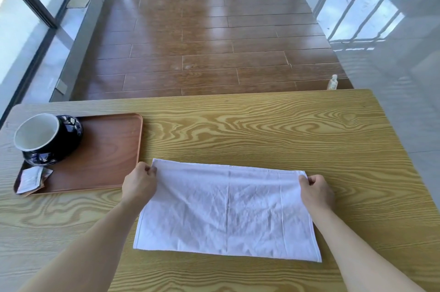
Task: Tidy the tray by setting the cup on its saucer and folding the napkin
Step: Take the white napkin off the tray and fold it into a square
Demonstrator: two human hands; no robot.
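A white cloth napkin [228, 210] lies flat on the wooden table in front of me, with crease lines across it. My left hand [140, 183] pinches its far left corner. My right hand [315, 190] pinches its far right corner. To the left, a brown wooden tray [104, 160] holds a black cup [45, 139] with a white inside; the cup sits on a dark saucer [42, 160], only partly visible beneath it. The napkin lies off the tray, just right of its near corner.
A small paper sachet [32, 179] lies at the tray's near left corner. The table [285, 129] ends at a far edge, with wooden floor beyond. A small clear bottle [332, 82] stands on the floor past the far right edge.
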